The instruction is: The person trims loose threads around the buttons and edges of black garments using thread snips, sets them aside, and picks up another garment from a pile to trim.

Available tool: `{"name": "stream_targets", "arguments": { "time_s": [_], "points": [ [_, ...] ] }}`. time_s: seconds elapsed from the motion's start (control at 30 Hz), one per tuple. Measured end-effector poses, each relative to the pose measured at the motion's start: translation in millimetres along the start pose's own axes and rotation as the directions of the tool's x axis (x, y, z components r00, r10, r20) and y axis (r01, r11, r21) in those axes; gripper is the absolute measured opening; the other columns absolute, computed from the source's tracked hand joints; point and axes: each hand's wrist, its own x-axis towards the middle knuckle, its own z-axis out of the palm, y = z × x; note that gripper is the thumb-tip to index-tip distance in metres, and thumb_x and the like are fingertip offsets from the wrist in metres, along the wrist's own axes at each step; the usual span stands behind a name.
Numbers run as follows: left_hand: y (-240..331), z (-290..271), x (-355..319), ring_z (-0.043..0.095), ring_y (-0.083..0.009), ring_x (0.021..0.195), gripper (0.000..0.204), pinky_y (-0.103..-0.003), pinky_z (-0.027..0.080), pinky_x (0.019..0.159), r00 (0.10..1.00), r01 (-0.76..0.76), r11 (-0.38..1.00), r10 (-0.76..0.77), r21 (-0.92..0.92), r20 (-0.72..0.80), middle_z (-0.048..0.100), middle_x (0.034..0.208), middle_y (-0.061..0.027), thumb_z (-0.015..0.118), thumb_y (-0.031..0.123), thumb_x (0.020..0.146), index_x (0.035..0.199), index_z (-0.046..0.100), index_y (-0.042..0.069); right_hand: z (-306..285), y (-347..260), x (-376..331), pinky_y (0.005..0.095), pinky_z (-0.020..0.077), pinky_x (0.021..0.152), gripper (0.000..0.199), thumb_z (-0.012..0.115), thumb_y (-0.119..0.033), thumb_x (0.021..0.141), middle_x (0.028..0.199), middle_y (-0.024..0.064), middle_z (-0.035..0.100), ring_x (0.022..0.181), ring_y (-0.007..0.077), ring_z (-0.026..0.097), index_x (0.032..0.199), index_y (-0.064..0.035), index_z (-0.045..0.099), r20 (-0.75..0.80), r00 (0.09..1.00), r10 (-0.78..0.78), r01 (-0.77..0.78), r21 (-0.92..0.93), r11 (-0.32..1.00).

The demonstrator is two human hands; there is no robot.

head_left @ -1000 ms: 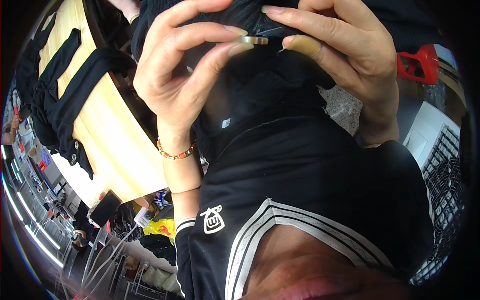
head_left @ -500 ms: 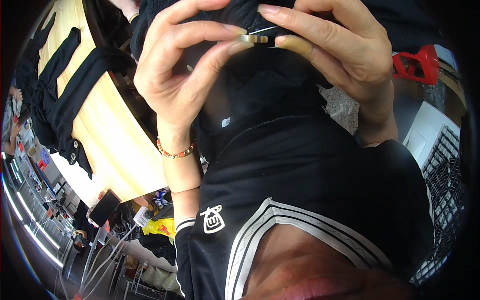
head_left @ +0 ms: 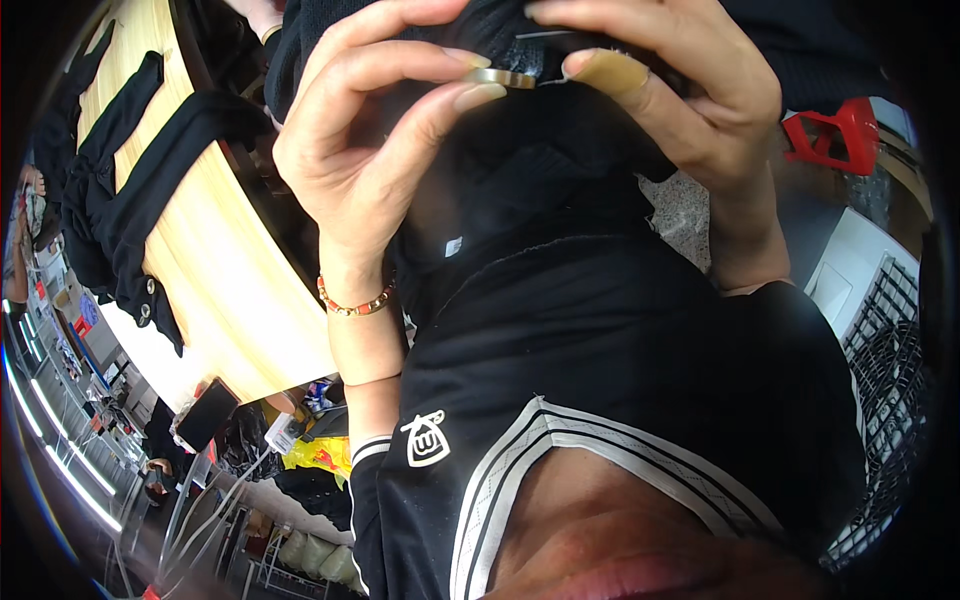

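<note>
My left hand (head_left: 350,130) pinches a round, cream-and-gold button (head_left: 508,78) by its edge between thumb and forefinger. The button sits edge-on against black knit cloth (head_left: 490,28) gathered between both hands. Opposite it, my right hand (head_left: 690,90) is curled around a thin needle (head_left: 542,35), whose bright shaft shows beneath the forefinger; the rest is hidden by the fingers. A tan covering (head_left: 612,72) wraps that hand's thumb. From the thumb tip a short, fine strand, perhaps thread, reaches toward the button.
To the left stands a wooden table (head_left: 235,260) with a black buttoned garment (head_left: 150,200) across it. A phone (head_left: 208,415) and white cables (head_left: 225,495) are by its near corner. A red plastic object (head_left: 835,135) and a black wire rack (head_left: 885,370) are on the right.
My right thumb and forefinger have spread apart a little, and the needle has shifted up, away from the button. The left hand keeps its pinch on the button, almost still.
</note>
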Motion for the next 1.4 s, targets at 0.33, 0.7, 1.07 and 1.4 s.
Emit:
{"name": "stream_targets", "arguments": {
  "time_s": [0.33, 0.7, 1.07, 1.4],
  "points": [
    [-0.9, -6.8, 1.0, 0.069, -0.0166, 0.088, 0.02, -0.027, 0.058, 0.081, 0.998, 0.033, 0.998, -0.036, -0.051, -0.053, 0.061, 0.125, -0.0238, 0.069, -0.013, 0.082, 0.1, 0.065, -0.005, 7.4, -9.3, 7.9, 0.016, 0.0375, 0.065, 0.032, 0.079, -0.006, 0.085, 0.09, -0.0016, 0.057, 0.073, 0.0021, 0.047, 0.111, 0.0054, 0.062, 0.134, 0.822, 0.554, -0.508, 0.613, 0.605],
    [8.3, 17.5, 9.4, 0.063, -0.021, 0.109, 0.075, -0.032, 0.053, 0.091, 0.993, -0.007, 0.867, 0.065, 0.499, -0.098, 0.055, 0.132, -0.0144, 0.085, 0.001, 0.075, 0.137, 0.042, 0.002, 31.1, -5.5, 42.8, 0.0177, 0.0263, 0.045, 0.012, 0.062, -0.01, 0.097, 0.075, 0.0004, 0.063, 0.049, 0.0025, 0.041, 0.093, 0.0007, 0.066, 0.297, 0.79, 0.536, -0.476, 0.848, 0.232],
    [10.3, -25.4, 8.2, 0.061, -0.0129, 0.112, 0.04, -0.025, 0.045, 0.1, 0.818, 0.386, 0.755, -0.546, -0.53, -0.183, 0.064, 0.125, -0.0095, 0.056, 0.001, 0.097, 0.136, 0.051, -0.006, 49.5, 3.8, 56.0, 0.0166, 0.0394, 0.05, 0.037, 0.057, -0.005, 0.099, 0.114, 0.0128, 0.069, 0.056, 0.0045, 0.054, 0.134, 0.0066, 0.054, 0.039, 0.774, 0.632, -0.479, 0.688, 0.545],
    [28.1, -40.2, 13.5, 0.061, -0.012, 0.111, 0.039, -0.024, 0.045, 0.1, 0.8, 0.528, 0.607, -0.59, -0.594, 0.109, 0.065, 0.122, -0.0085, 0.058, 0.003, 0.097, 0.134, 0.053, -0.005, 54.4, 7.0, 72.7, 0.022, 0.0486, 0.082, 0.029, 0.068, -0.007, 0.094, 0.108, 0.0038, 0.068, 0.088, 0.007, 0.06, 0.119, 0.0065, 0.064, 0.338, 0.746, 0.574, -0.655, 0.524, 0.544]
  ]
}}
